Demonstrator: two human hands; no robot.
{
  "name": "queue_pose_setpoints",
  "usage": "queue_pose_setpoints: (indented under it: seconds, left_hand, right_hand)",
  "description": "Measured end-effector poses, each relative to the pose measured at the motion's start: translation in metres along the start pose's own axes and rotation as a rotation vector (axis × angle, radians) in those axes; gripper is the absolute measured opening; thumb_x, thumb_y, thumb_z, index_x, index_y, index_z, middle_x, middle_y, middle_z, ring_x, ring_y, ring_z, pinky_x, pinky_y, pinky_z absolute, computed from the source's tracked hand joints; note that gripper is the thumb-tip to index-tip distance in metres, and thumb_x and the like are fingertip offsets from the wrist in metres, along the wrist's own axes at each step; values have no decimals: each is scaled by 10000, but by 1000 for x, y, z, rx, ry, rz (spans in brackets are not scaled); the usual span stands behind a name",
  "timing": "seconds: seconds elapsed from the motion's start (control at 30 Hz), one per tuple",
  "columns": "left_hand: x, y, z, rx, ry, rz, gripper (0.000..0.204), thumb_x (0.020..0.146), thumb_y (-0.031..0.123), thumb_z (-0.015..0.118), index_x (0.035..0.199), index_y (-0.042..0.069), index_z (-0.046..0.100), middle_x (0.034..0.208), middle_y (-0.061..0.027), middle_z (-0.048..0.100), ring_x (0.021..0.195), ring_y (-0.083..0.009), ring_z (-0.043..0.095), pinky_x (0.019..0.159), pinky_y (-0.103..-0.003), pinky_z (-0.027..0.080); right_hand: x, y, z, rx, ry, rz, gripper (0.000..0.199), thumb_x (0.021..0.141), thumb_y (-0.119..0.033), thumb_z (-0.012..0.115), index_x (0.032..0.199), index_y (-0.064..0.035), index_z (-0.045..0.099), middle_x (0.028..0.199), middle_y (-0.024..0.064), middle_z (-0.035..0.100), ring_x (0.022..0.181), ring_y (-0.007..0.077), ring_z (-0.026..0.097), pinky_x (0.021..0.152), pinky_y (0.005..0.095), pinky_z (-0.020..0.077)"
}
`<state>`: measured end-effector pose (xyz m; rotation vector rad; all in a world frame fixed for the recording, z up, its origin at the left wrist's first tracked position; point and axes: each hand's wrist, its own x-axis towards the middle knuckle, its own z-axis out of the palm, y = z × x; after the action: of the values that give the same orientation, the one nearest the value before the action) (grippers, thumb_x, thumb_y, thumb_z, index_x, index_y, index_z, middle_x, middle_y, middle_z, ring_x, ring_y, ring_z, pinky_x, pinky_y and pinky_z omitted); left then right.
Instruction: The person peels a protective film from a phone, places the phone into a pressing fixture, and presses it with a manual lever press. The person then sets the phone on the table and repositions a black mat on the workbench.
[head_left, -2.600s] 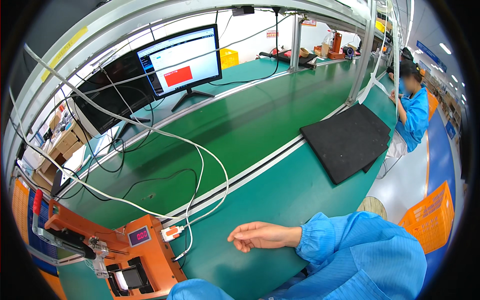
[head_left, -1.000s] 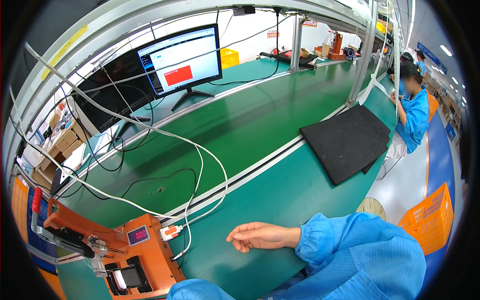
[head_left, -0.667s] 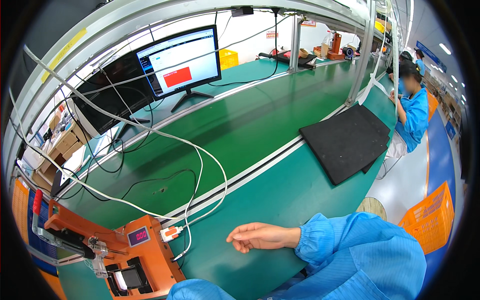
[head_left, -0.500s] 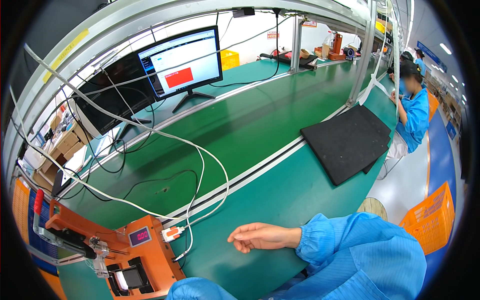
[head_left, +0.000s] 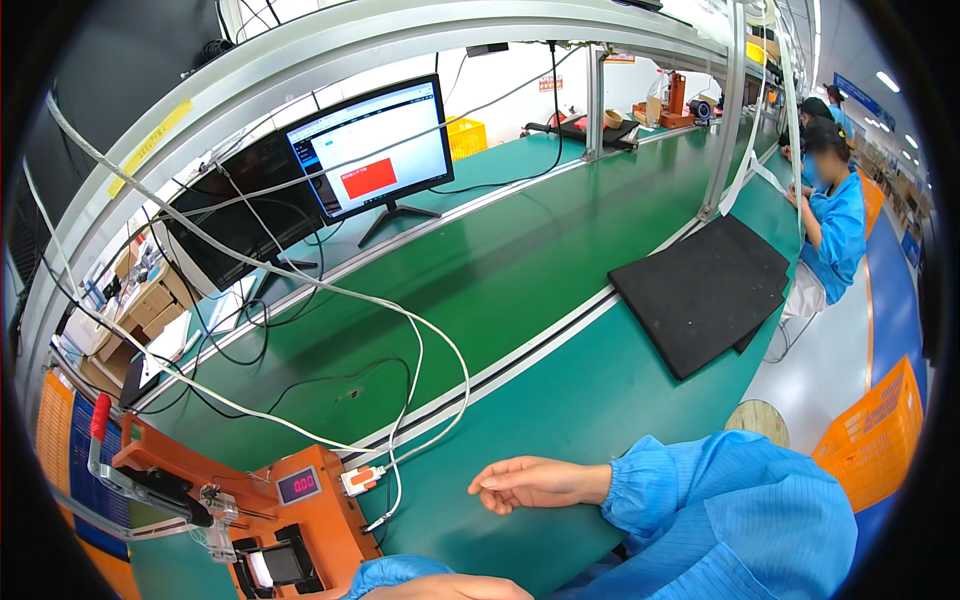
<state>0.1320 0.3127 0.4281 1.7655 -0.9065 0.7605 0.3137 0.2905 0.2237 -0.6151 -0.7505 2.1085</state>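
Note:
My right hand [head_left: 530,484] hovers over the near green bench, its fingers loosely bent and nothing visible in them. At the lower edge a strip of my left hand [head_left: 450,588] shows below its blue sleeve; its fingers are hidden. Left of both hands stands an orange test fixture [head_left: 335,520] with a small digital display [head_left: 298,486] and a red-handled toggle clamp [head_left: 101,415]. A small dark block [head_left: 288,565] with a white end sits in its black cradle. Neither hand visibly touches the fixture. A white-and-orange connector [head_left: 362,480] is plugged into its side.
White and black cables [head_left: 440,340] loop over the bench. Black flat pads [head_left: 700,295] lie at right. A lit monitor [head_left: 375,150] stands at the back beside a dark one [head_left: 235,205]. An orange crate [head_left: 875,440] and a seated co-worker [head_left: 835,230] are to the right.
My left hand has come into view at the lower edge. The right hand stays nearly in place, its fingers slightly shifted. The whole view has moved a little.

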Motion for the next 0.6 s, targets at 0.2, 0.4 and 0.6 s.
queue_pose_setpoints:
  seconds: [0.2,0.4,0.6]
  left_hand:
    - [0,7,2,21,-17,-59,200,842,24,503,648,-22,521,649,-136,495,507,-264,479,523,-360,407]
    - [-20,2,15,64,39,37,468,997,313,364,625,54,479,570,-47,387,443,-194,396,459,-332,294]
    - [-23,3,20,95,55,22,541,990,418,347,649,32,511,577,-50,390,448,-204,398,465,-337,290]
  right_hand:
    - [0,-1,0,5,-8,0,290,999,-229,443,1186,-32,544,911,19,571,853,102,534,763,246,425]
    - [0,-1,-1,-4,-22,-16,299,1001,-230,431,1197,-32,541,922,24,569,854,111,534,761,247,426]
    - [0,-1,0,-13,-31,-18,308,1003,-226,416,1207,-30,539,933,30,566,856,120,534,762,249,426]
